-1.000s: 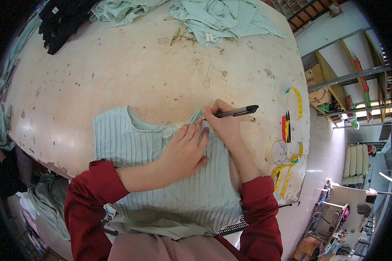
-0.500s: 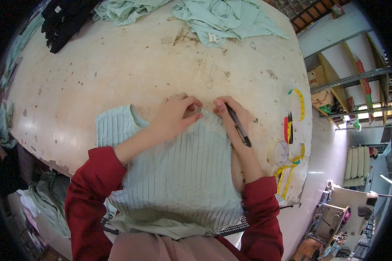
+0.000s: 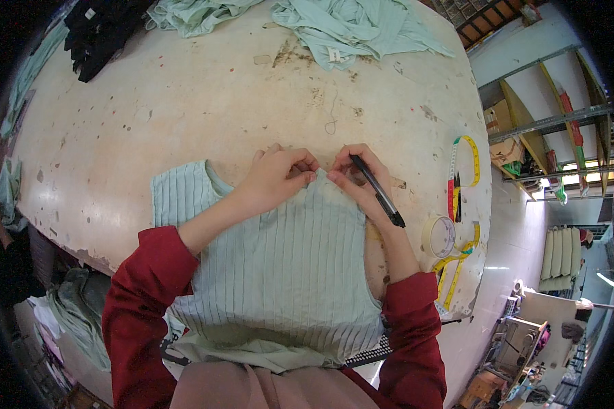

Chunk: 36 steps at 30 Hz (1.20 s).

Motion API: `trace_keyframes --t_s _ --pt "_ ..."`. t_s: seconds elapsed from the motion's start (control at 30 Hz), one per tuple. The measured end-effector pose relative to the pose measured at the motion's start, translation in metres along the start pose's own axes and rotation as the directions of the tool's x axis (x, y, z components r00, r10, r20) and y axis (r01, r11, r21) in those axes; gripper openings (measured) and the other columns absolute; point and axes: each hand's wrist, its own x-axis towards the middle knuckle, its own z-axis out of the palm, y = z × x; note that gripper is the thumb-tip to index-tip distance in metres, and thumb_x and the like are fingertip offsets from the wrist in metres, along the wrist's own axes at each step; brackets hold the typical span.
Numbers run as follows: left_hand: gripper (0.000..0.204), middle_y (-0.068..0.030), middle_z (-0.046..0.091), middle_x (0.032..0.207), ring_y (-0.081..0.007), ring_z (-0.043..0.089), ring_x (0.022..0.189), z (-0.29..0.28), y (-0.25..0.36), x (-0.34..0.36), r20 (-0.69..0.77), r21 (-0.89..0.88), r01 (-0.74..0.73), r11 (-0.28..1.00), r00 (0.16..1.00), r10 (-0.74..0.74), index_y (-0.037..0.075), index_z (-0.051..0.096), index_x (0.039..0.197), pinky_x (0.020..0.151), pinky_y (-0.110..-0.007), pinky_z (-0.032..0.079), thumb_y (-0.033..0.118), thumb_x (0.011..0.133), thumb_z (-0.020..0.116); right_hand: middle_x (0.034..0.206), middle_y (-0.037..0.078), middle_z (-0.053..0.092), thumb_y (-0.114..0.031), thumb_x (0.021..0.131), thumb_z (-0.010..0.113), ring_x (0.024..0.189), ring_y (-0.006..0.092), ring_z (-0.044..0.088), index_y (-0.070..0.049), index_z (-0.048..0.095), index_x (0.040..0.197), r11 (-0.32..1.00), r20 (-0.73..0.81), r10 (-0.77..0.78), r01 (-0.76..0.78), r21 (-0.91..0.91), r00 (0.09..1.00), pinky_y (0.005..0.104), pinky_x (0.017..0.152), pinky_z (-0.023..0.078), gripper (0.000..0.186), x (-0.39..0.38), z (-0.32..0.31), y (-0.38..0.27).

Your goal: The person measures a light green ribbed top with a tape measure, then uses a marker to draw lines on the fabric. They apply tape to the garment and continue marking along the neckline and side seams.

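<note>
A pale mint ribbed sleeveless top (image 3: pixel 280 273) lies flat on the worn cream table (image 3: pixel 184 102), its hem hanging over the near edge. My left hand (image 3: pixel 276 176) pinches the fabric at the top's far shoulder edge. My right hand (image 3: pixel 361 178) pinches the same edge just to the right, fingertips almost touching the left hand's. A black pen (image 3: pixel 378 192) is tucked between my right fingers, pointing back toward my wrist. Both forearms wear red sleeves.
A roll of clear tape (image 3: pixel 441 236) and a yellow measuring tape (image 3: pixel 461 204) lie at the table's right edge. Mint garments (image 3: pixel 348 31) are heaped at the far side, dark clothing (image 3: pixel 106 27) at the far left. Metal shelving (image 3: pixel 552 123) stands to the right.
My left hand has slid from the top's middle up to the shoulder edge beside my right hand. The pen has swung from pointing right to lying back along my right hand.
</note>
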Motion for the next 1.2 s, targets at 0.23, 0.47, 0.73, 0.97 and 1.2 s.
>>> trace_keyframes --t_s 0.23,0.47,0.73,0.97,1.2 --pt "0.022 -0.0106 0.071 0.078 -0.0170 0.067 0.071 0.001 0.004 0.001 -0.043 0.053 -0.037 0.998 0.998 0.040 0.002 0.070 0.097 0.067 -0.030 0.053 0.021 0.087 0.070 0.087 0.000 0.066 -0.003 0.082 0.078 0.081 0.0073 0.059 -0.008 0.060 0.100 0.998 -0.020 0.046 -0.046 0.036 0.999 0.0235 0.072 0.048 0.026 0.000 0.001 0.002" --pt "0.029 -0.0043 0.073 0.079 -0.0227 0.063 0.084 0.006 0.010 -0.002 -0.088 0.192 0.004 0.981 0.996 0.013 0.010 0.074 0.094 0.088 -0.043 0.034 0.037 0.087 0.067 0.085 -0.001 0.065 -0.002 0.081 0.078 0.080 0.0077 0.060 -0.008 0.060 0.099 0.993 -0.029 -0.022 0.019 -0.113 0.999 0.0231 0.071 0.048 0.026 0.002 0.005 0.000" --pt "0.029 -0.0066 0.071 0.074 -0.0230 0.064 0.073 -0.002 0.008 0.004 0.010 0.050 0.050 0.998 0.999 -0.050 0.007 0.074 0.093 0.081 -0.040 0.043 0.033 0.086 0.064 0.084 0.001 0.062 0.006 0.079 0.075 0.086 0.0111 0.064 -0.004 0.057 0.098 0.954 -0.011 -0.118 0.110 -0.280 0.993 0.0262 0.079 0.052 0.028 0.006 0.003 -0.005" --pt "0.029 -0.0099 0.071 0.073 -0.0232 0.067 0.067 -0.005 0.008 0.004 0.029 0.003 -0.001 1.000 1.000 0.001 0.003 0.074 0.092 0.072 -0.035 0.048 0.029 0.084 0.064 0.085 0.000 0.059 0.006 0.082 0.072 0.086 0.0101 0.063 -0.005 0.054 0.098 0.995 -0.004 -0.005 0.005 -0.097 1.000 0.0258 0.081 0.051 0.026 0.007 0.005 -0.007" --pt "0.025 -0.0080 0.071 0.074 -0.0247 0.068 0.075 -0.003 0.006 0.004 0.021 0.041 0.019 0.999 1.000 -0.020 0.006 0.073 0.088 0.084 -0.044 0.041 0.030 0.084 0.066 0.085 0.001 0.059 0.001 0.083 0.075 0.084 0.0100 0.061 -0.007 0.053 0.099 0.988 0.001 0.002 -0.002 -0.153 1.000 0.0254 0.080 0.049 0.028 0.005 0.006 -0.011"
